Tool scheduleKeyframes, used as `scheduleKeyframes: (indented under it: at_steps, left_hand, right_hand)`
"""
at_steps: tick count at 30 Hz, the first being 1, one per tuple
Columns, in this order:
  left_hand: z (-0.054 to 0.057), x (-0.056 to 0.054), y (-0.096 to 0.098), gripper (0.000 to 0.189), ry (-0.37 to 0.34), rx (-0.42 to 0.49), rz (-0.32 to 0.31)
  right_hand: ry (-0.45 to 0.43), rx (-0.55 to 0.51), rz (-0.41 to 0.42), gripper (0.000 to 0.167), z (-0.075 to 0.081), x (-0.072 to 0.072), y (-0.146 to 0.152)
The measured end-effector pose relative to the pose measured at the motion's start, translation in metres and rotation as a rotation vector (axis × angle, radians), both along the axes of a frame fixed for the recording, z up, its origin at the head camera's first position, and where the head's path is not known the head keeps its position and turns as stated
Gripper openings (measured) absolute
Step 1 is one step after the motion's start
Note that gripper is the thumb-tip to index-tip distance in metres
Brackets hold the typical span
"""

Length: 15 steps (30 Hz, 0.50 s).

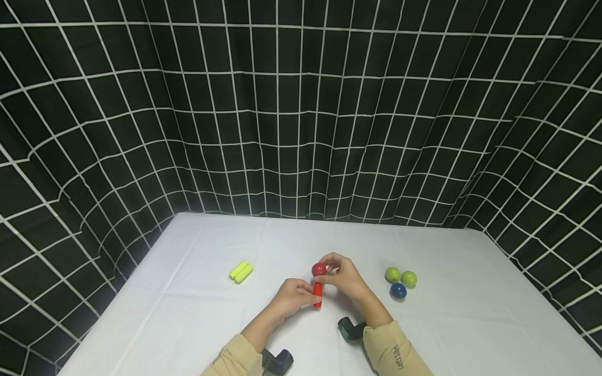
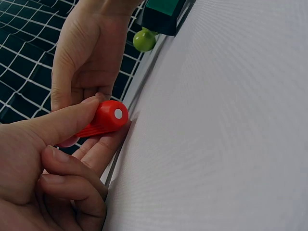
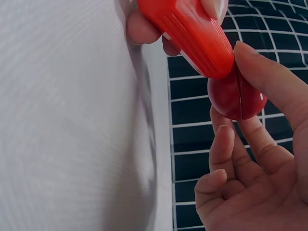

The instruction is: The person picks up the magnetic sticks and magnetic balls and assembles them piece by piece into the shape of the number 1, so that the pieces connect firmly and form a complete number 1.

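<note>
My left hand pinches a short red handle between thumb and fingers, near the middle of the table. Ridges run along its side, and the left wrist view shows a white dot on the end of the handle. My right hand pinches a darker red ball with a seam round it. In the right wrist view the narrow end of the handle meets the ball. From the head view, the ball sits just beyond the far end of the handle.
Two yellow-green sticks lie side by side at the left on the white-covered table. At the right are two green balls and a dark blue ball. A black cloth with white grid lines hangs behind and at both sides.
</note>
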<state>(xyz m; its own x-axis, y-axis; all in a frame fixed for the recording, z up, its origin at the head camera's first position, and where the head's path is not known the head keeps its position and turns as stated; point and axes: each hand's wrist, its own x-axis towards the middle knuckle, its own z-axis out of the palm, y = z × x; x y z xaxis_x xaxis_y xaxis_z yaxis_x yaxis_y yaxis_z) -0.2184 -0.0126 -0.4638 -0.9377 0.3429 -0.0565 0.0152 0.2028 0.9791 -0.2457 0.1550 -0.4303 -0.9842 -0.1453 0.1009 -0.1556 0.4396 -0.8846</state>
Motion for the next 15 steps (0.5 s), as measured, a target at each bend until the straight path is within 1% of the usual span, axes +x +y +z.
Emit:
scheduleKeyframes:
  at_steps: [15]
  left_hand:
    - [0.0029,0.0021,-0.0005,0.021,0.008,0.017,0.004]
  right_hand:
    - [-0.014,0.032,0.005,0.033,-0.0049,0.0002,0.0006]
